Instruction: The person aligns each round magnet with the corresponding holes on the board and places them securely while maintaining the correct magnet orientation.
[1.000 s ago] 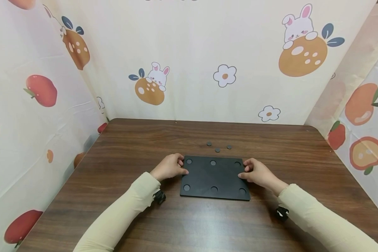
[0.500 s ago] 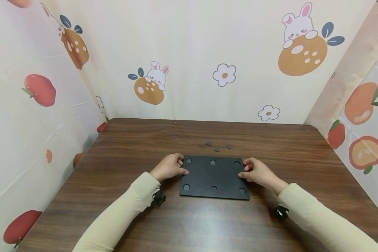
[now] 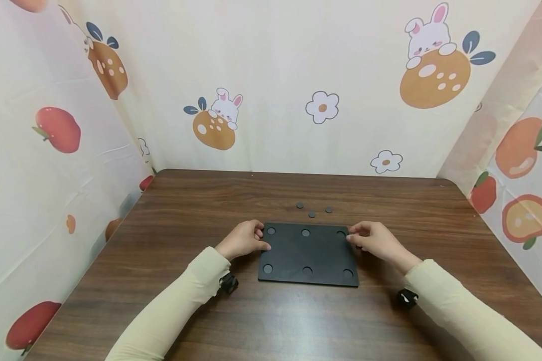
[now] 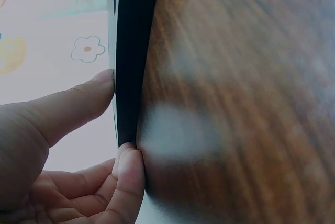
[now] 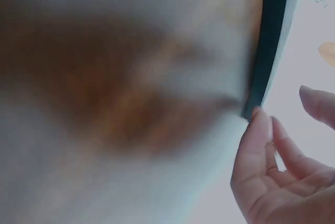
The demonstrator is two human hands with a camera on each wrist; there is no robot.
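On the bench (image 3: 198, 200), the right grip (image 3: 376, 241) had loosened, thumb (image 5: 317, 104) now off the black six-recess board (image 3: 308, 252), leaving only the left grip (image 3: 242, 238) pinching it.

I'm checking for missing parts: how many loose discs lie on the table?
3, all beyond the black board: left disc, right disc, and middle disc, nearest the board.

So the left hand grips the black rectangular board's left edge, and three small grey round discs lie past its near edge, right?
No: the head view shows the three small grey round discs past the far edge of the black rectangular board. The left hand does grip the board's left edge.
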